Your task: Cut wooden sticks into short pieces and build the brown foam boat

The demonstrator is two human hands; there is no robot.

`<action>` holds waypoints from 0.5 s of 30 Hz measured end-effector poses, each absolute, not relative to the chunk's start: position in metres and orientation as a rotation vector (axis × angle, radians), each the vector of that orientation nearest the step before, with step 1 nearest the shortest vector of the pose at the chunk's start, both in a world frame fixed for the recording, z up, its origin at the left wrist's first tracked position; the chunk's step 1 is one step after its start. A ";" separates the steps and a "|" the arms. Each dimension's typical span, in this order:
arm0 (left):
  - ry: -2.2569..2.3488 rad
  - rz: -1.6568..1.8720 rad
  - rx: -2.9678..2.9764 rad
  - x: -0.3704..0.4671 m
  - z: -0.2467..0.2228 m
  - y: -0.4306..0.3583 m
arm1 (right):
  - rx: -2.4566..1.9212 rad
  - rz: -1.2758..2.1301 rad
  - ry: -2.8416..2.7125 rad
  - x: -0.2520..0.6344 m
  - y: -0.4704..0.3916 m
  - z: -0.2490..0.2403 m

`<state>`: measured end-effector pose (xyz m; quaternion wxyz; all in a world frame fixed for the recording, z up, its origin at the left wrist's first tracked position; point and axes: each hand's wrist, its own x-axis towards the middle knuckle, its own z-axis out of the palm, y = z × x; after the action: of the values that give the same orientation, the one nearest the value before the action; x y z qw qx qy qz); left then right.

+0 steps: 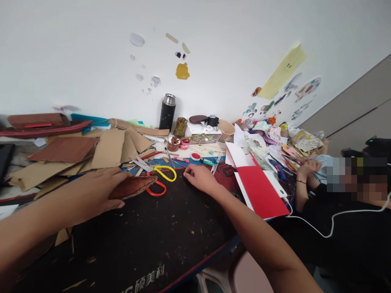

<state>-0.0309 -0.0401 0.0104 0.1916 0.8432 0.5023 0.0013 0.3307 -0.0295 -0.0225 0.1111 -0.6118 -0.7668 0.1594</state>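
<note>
My left hand (100,191) is closed around a brown, pointed, boat-like cardboard piece (132,186), its tip sticking out to the right. Just right of that tip lie scissors (152,169) with one yellow and one red handle loop, blades apart. My right hand (200,177) rests on the dark mat (183,240) right of the scissors, its fingers curled; whatever may be under them is too small to make out.
Cardboard sheets (108,148) pile up at the left. Behind stand a black flask (168,114) and small jars (181,127). A red sheet (262,189) and clutter (269,136) lie right. A person (336,228) sits at the far right.
</note>
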 end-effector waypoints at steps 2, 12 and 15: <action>1.409 0.038 2.377 -0.033 0.010 -0.036 | -1.799 0.507 -2.217 0.331 -0.029 -0.022; 1.369 -0.065 2.602 0.031 0.047 0.022 | -1.675 0.512 -1.775 0.332 -0.046 -0.051; 1.340 -0.126 2.654 0.052 0.045 0.045 | -1.608 0.506 -1.760 0.330 -0.052 -0.057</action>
<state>0.0520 0.0447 0.0447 0.0829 0.8888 0.4487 -0.0423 0.3305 -0.0517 -0.0569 0.3450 -0.6192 -0.6780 0.1948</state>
